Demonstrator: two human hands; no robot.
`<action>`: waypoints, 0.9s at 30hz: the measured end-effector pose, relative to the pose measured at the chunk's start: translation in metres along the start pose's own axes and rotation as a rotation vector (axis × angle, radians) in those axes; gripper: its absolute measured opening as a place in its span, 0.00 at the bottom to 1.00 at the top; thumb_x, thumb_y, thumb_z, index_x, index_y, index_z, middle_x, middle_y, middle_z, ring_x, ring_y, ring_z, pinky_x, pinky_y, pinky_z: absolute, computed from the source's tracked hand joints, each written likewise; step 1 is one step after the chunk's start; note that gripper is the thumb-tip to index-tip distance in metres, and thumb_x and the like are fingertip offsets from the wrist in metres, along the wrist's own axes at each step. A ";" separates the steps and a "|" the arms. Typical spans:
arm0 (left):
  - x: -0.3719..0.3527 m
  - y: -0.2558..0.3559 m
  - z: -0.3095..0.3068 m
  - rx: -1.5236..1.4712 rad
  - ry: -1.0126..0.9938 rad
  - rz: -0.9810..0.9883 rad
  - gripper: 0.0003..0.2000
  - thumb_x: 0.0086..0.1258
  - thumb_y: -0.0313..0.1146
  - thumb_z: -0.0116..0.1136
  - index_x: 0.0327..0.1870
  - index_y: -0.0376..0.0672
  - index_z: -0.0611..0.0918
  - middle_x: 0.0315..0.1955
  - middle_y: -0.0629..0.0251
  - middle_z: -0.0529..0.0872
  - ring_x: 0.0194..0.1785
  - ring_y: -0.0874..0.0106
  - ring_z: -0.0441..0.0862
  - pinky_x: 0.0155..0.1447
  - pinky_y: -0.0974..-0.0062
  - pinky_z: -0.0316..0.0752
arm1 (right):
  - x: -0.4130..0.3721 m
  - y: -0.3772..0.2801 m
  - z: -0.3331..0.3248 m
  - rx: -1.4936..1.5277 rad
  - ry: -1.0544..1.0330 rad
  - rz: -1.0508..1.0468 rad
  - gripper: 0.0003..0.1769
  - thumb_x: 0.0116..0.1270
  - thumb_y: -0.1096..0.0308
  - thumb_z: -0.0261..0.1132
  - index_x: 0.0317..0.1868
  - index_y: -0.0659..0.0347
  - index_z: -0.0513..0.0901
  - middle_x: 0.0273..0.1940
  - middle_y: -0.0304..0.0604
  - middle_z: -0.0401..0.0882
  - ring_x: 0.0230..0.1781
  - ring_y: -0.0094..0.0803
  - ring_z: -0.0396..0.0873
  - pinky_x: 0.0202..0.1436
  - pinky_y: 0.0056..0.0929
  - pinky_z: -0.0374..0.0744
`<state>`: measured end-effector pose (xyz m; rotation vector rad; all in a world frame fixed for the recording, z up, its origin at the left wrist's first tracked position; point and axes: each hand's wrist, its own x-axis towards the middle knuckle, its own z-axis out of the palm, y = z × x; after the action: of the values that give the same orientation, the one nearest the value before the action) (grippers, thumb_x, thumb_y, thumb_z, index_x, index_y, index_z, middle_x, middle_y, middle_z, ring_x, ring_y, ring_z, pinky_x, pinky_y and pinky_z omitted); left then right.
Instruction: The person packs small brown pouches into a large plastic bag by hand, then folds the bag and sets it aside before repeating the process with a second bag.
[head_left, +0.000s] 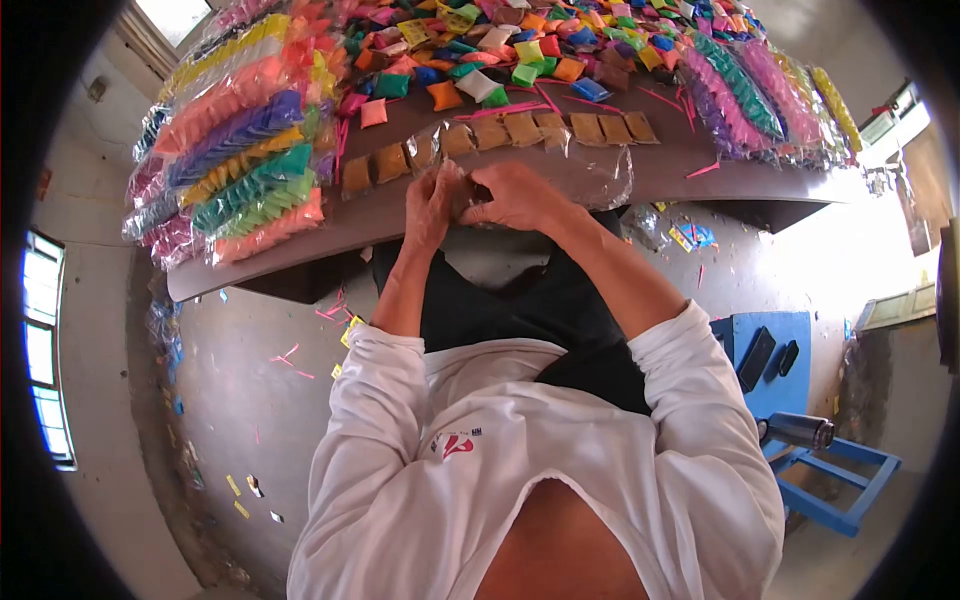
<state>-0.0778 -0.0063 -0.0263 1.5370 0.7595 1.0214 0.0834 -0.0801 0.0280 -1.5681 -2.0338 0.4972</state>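
Both of my hands are close together at the table's near edge, fingers bent in around clear plastic. My left hand (432, 203) pinches part of a clear plastic bag (598, 180). From the right, my right hand (515, 194) curls its thumb and fingers on the same film; the exact grip is partly hidden. The bag's shiny film spreads to the right beyond my right hand. Just behind my hands, a row of small brown packets (522, 129) lies side by side across the table.
Bundles of bagged colored packets (235, 135) are stacked at the table's left, more bundles (765, 95) at its right. Loose colored packets (520, 50) heap at the back. Pink strips (703, 170) lie about. A blue stool (775, 345) with dark objects stands at right.
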 end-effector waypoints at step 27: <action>-0.001 -0.003 -0.001 0.017 -0.043 0.010 0.15 0.74 0.44 0.58 0.33 0.41 0.79 0.26 0.81 0.71 0.30 0.87 0.64 0.32 0.83 0.58 | -0.108 0.148 -0.121 -0.355 0.653 0.269 0.21 0.58 0.72 0.63 0.54 0.56 0.81 0.54 0.49 0.81 0.54 0.47 0.79 0.57 0.39 0.77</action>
<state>-0.0789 -0.0057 -0.0297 1.5741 0.7331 0.9886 0.2916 -0.1482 0.0205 -1.9017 -1.4638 -0.2855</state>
